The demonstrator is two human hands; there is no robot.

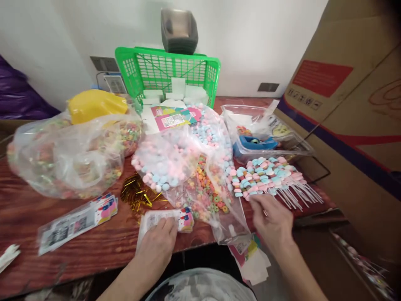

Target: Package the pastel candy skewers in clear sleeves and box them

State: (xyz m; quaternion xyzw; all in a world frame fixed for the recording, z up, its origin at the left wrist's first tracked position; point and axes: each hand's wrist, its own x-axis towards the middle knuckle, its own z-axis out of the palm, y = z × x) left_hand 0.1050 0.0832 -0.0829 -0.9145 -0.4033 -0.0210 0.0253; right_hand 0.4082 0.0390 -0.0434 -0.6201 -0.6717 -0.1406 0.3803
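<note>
My left hand (159, 235) rests on a small stack of clear printed plastic bags (185, 219) near the table's front edge; its fingers are bent and together, with the thumb hidden. Close to the candy skewers (266, 175), my right hand (272, 217) has its fingers curled in and its fingertips at a pink candy at the near end. Whether anything sits between them is hidden. The skewers carry pink and blue candies on white sticks that point right. Between my hands lies an open clear bag of colourful ring candies (206, 188).
Behind are bags of pink and blue candies (169, 163), a large bag of rings (78, 154) and a green basket (169, 62). A blue tape dispenser (257, 142) stands in a clear tray (228, 110). More printed bags (78, 221) and gold ties (138, 192) lie left. A cardboard box (351, 108) stands right.
</note>
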